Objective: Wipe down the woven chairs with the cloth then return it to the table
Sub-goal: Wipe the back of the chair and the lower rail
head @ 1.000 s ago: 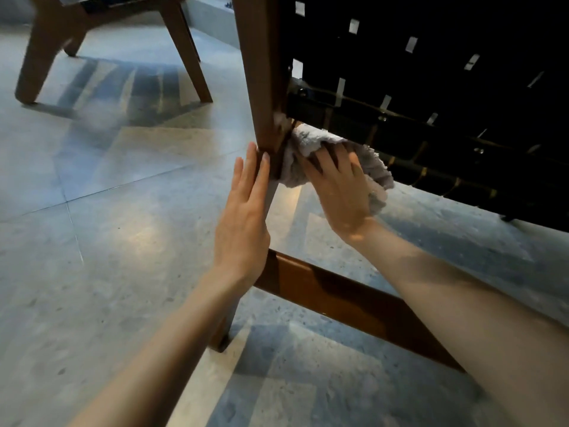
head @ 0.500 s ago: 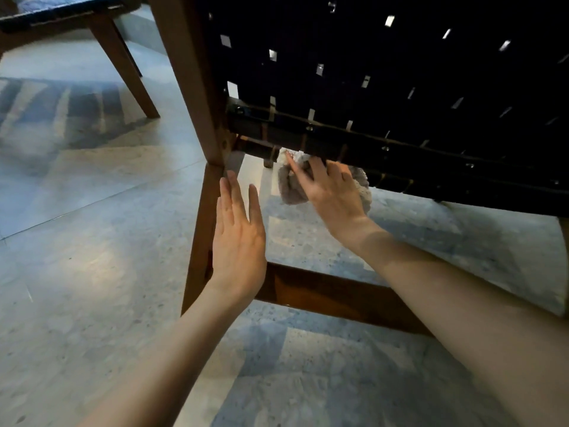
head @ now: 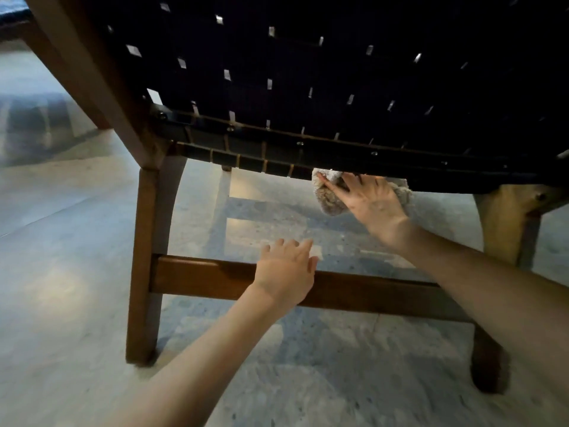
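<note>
I look from low down at the back of a woven chair [head: 308, 72] with black straps and a brown wooden frame. My right hand [head: 368, 201] presses a fluffy grey-white cloth [head: 328, 198] against the underside of the lower rail of the woven panel, right of centre. The cloth is partly hidden behind the hand and the rail. My left hand [head: 286, 271] rests with fingers apart on the wooden crossbar [head: 200, 277] between the chair's rear legs, holding nothing.
The chair's left rear leg [head: 144, 272] and right rear leg [head: 505, 229] stand on a grey tiled floor [head: 61, 257]. Part of a second wooden chair [head: 18, 23] shows at the top left. No table is in view.
My right hand has slid the cloth to the right along the lower rail. My left hand has left the left leg and come down onto the crossbar. The view has shifted right.
</note>
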`<state>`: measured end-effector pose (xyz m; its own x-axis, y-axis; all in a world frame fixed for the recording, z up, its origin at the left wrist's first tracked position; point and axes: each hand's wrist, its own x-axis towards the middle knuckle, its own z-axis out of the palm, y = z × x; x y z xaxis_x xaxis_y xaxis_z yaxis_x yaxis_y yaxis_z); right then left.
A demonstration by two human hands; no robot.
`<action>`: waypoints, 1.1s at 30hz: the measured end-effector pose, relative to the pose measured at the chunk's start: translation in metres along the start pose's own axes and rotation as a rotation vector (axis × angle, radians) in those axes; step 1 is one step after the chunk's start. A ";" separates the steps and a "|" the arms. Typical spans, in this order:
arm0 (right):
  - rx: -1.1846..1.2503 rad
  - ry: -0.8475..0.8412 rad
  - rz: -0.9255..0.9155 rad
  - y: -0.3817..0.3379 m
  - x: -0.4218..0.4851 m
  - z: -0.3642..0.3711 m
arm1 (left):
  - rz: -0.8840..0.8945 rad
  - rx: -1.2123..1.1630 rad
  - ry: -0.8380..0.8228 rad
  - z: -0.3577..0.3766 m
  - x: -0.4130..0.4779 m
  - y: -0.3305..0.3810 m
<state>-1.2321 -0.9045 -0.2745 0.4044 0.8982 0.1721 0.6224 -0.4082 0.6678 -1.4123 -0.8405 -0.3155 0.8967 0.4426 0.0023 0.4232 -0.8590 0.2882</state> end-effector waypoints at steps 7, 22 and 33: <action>-0.095 -0.044 0.052 0.062 -0.056 0.038 | 0.139 -0.041 -0.121 0.013 0.007 0.060; -0.154 -0.161 0.215 0.118 -0.105 0.075 | 0.165 0.043 -0.088 0.035 0.035 0.131; 0.068 -0.388 0.405 0.122 -0.100 0.073 | 0.134 -0.048 -0.133 0.024 0.041 0.129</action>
<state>-1.1473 -1.0564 -0.2632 0.8288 0.5471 0.1171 0.4027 -0.7288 0.5538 -1.3177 -0.9393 -0.3016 0.9553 0.2842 -0.0821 0.2949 -0.8932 0.3396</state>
